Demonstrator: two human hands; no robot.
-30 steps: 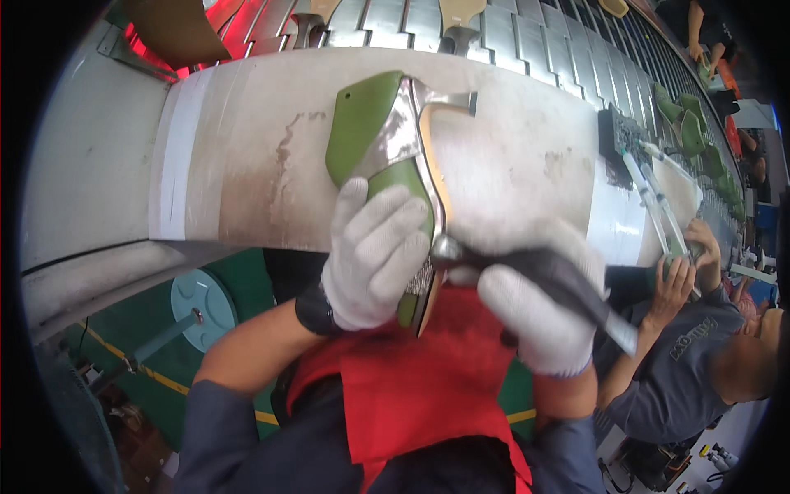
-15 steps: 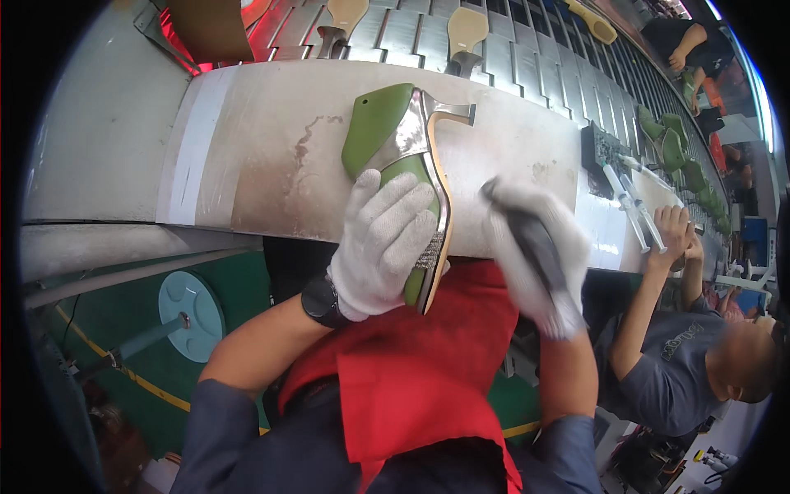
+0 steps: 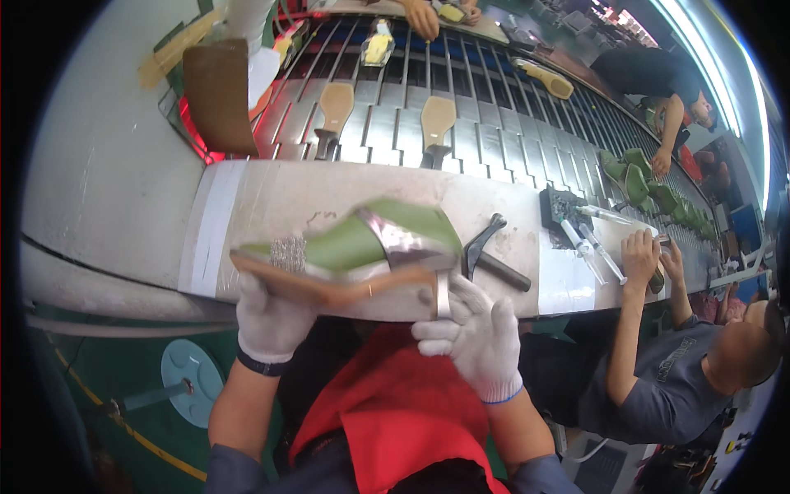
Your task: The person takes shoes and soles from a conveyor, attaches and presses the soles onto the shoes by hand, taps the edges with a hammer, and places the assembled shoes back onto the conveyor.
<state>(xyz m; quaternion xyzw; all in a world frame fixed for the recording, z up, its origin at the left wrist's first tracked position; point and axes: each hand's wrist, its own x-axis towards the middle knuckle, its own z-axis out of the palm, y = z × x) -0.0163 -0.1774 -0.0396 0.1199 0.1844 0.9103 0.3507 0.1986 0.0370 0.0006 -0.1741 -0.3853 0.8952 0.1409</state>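
The green high-heeled shoe (image 3: 362, 247) is held sideways above the near edge of the bench (image 3: 271, 198). The gloved left hand (image 3: 271, 317) supports the toe end from below, fingers closed on the sole. The gloved right hand (image 3: 473, 337) grips the silver heel. A black hammer (image 3: 485, 251) lies on the bench just beside the shoe's heel end.

A long, pale, scuffed workbench ledge (image 3: 271, 202) is running across in front of the person, with a white taped strip (image 3: 210, 226) crossing its left part. A dark metal hammer-like tool (image 3: 485, 251) is lying on it right of centre, and further right a small black tray (image 3: 559, 206) and clear plastic syringes (image 3: 588, 243) are resting on it.
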